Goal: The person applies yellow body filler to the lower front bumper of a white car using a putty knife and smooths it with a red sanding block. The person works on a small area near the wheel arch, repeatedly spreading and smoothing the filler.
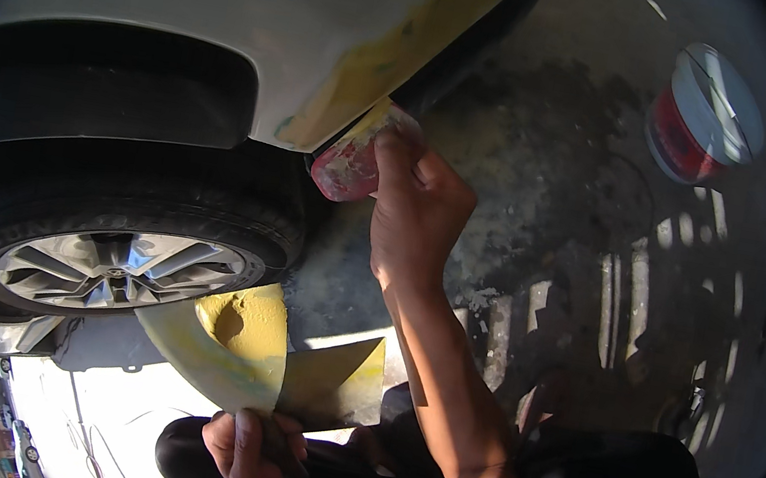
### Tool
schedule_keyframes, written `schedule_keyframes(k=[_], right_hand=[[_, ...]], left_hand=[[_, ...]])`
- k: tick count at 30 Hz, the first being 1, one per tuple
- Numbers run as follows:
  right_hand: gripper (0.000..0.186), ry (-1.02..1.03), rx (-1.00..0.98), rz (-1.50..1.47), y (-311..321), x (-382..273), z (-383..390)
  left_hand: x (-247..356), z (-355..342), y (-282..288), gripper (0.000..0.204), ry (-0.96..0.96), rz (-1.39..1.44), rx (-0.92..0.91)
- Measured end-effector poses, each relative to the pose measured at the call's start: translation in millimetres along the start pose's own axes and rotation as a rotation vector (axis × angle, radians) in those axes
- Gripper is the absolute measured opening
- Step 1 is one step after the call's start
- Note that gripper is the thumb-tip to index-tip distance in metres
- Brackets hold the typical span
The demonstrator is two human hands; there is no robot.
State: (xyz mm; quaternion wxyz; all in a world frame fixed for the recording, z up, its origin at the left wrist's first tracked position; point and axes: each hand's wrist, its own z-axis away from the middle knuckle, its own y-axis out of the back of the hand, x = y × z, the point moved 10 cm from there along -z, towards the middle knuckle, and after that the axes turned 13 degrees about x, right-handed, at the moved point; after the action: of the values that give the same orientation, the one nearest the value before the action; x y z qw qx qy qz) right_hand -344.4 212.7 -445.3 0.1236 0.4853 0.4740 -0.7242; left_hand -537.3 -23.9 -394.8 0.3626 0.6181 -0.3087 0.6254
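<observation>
The right forearm (455,383) extends up and forward from the lower edge of the view. The right hand (426,211) is raised, with its fingers pinching a red, paste-smeared spreader (347,170); the thumb lies on the near side. The spreader is at the lower corner of the pale car body panel (263,108), beside a yellow-coated strip (353,82); contact with the panel edge cannot be confirmed.

The left hand (251,455) is lower, near the knees, fingers closed on the lower end of a curved palette (209,367). The palette carries a mound of yellow paste (258,319).

The wheel (124,272) stands left of the spreader and just behind the palette. The wheel arch overhangs the tire (205,209). A red and white bucket (689,138) stands well apart on the floor (554,187), at upper right.
</observation>
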Motion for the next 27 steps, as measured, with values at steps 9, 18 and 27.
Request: schedule_keyframes(k=[9,18,27], right_hand=[[0.024,0.148,0.007,0.215,-16,-33,5],[0.014,0.302,0.001,0.117,-31,-39,13],[0.015,0.409,-0.200,-0.060,-40,-49,29]], left_hand=[[-6,0,5,0.059,0.036,-0.068,-0.049],[-16,9,25,0.059,0.079,-0.146,0.077],[-2,6,33,0.057,0.000,-0.109,0.122]])
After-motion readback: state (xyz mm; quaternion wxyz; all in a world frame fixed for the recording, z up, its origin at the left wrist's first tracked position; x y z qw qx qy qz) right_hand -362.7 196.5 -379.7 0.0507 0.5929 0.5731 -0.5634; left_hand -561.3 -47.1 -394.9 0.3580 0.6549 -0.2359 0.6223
